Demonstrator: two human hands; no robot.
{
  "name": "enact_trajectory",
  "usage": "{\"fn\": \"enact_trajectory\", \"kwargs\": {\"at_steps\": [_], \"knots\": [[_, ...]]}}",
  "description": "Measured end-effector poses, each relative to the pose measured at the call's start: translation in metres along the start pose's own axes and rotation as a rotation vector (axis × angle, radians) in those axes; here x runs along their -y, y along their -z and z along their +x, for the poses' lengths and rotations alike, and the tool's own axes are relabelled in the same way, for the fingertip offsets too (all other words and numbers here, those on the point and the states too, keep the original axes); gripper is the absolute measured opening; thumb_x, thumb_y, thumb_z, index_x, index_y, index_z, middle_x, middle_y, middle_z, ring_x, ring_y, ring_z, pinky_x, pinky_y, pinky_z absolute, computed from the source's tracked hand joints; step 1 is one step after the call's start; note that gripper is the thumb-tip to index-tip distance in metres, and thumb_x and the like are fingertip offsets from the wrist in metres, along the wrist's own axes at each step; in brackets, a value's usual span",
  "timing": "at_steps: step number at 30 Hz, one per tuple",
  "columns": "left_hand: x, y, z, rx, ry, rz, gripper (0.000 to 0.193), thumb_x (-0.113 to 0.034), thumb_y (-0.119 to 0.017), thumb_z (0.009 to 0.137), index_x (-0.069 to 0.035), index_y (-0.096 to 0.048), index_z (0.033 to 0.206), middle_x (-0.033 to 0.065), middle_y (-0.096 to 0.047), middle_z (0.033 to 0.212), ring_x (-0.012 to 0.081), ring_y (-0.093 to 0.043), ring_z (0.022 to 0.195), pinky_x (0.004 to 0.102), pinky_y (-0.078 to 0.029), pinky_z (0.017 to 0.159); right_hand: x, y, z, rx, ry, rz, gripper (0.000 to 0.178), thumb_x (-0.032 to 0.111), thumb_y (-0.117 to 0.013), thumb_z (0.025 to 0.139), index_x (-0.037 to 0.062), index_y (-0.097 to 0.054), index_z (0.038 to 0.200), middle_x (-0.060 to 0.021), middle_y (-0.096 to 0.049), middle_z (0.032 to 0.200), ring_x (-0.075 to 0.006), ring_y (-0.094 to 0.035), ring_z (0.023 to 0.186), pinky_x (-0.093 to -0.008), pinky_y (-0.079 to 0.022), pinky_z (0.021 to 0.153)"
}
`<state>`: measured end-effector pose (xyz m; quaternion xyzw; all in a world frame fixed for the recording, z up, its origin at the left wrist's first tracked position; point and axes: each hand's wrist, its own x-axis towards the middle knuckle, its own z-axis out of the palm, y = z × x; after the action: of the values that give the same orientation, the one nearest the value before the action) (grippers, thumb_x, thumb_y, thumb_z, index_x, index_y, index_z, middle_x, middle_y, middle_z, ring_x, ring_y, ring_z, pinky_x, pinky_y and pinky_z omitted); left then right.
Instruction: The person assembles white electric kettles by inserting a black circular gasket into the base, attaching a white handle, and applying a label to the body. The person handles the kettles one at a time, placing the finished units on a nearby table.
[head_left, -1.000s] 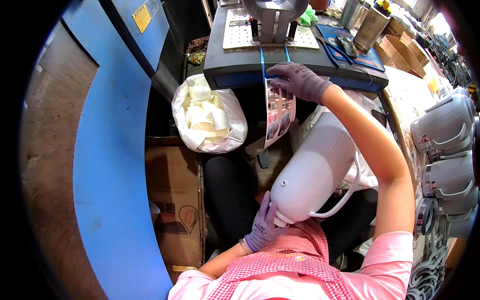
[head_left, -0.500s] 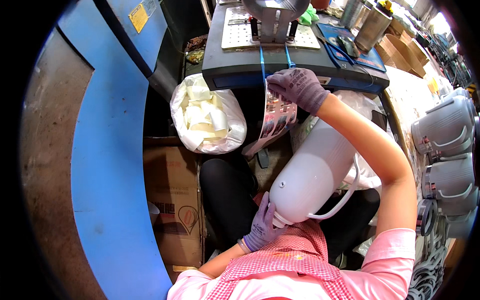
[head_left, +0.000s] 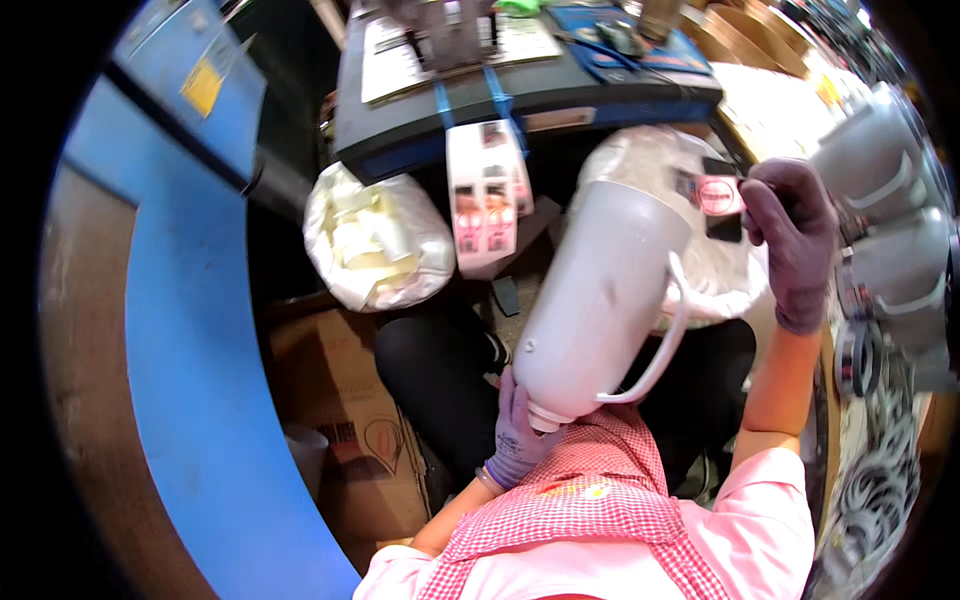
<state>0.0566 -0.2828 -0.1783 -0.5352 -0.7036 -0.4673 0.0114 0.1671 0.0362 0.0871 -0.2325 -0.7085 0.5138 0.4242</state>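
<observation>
1. Left hand [head_left: 515,430] grips jug [head_left: 600,290] at its neck, low against the apron [head_left: 590,490].
2. Right hand [head_left: 790,235] pinches a pink label [head_left: 717,195] at the jug's base; it looks placed but not pressed down.
3. Label strip [head_left: 487,195] hangs from the bench [head_left: 560,95].
4. Earlier, right hand was up at the strip; now at the jug.

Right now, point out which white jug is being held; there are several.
The big white jug tilted across the lap: the left hand cups its narrow end and the right hand holds a round sticker at it. The other jugs sit untouched at right.
</observation>
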Motion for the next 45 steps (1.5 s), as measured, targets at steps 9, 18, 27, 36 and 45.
{"fn": "enact_trajectory", "kwargs": {"at_steps": [9,18,27,36,45], "knots": [[-0.001,-0.012,-0.001,0.032,0.124,-0.11,0.122,-0.02,-0.093,0.069,0.001,-0.012,0.159,0.0325,-0.038,0.153,0.0451,-0.049,0.137,0.0494,-0.045,0.11,-0.105,0.011,-0.047,-0.117,-0.538,0.227,0.016,0.019,-0.074,0.097,0.0057,-0.066,0.095,0.0003,-0.067,0.081,-0.0044,-0.059,0.063,-0.0193,-0.045,0.052],[0.001,-0.01,-0.013,0.108,0.266,-0.16,0.13,-0.017,-0.089,0.072,-0.004,0.003,0.163,0.0258,-0.041,0.152,0.0374,-0.054,0.133,0.0454,-0.048,0.106,-0.135,-0.009,-0.035,-0.094,-0.529,0.313,0.027,0.024,-0.08,0.094,0.0004,-0.068,0.099,-0.0043,-0.07,0.08,-0.0049,-0.065,0.065,-0.0205,-0.052,0.057],[0.0,-0.014,-0.014,0.109,0.252,-0.126,0.133,-0.018,-0.09,0.07,-0.003,0.004,0.163,0.027,-0.038,0.154,0.0385,-0.053,0.134,0.0459,-0.047,0.108,-0.124,-0.018,-0.037,-0.162,-0.455,0.333,0.029,0.022,-0.082,0.092,-0.0035,-0.068,0.096,-0.0042,-0.069,0.077,-0.0061,-0.062,0.063,-0.021,-0.051,0.058],[0.002,-0.015,-0.016,0.107,0.254,-0.123,0.134,-0.019,-0.091,0.07,-0.003,0.004,0.163,0.027,-0.037,0.154,0.039,-0.052,0.134,0.0461,-0.047,0.108,-0.137,-0.023,-0.037,-0.169,-0.442,0.223,0.031,0.023,-0.082,0.091,-0.0049,-0.069,0.092,-0.006,-0.071,0.075,-0.0069,-0.065,0.064,-0.0223,-0.053,0.058],[0.005,-0.013,-0.015,0.119,0.234,-0.13,0.132,-0.018,-0.09,0.071,-0.002,0.003,0.163,0.027,-0.044,0.15,0.0386,-0.057,0.129,0.0451,-0.05,0.104,-0.102,0.05,-0.002,0.221,-0.488,-0.76,0.046,0.044,-0.084,0.085,0.0,-0.071,0.095,-0.0099,-0.071,0.078,-0.0183,-0.071,0.078,-0.0345,-0.057,0.077]]}}
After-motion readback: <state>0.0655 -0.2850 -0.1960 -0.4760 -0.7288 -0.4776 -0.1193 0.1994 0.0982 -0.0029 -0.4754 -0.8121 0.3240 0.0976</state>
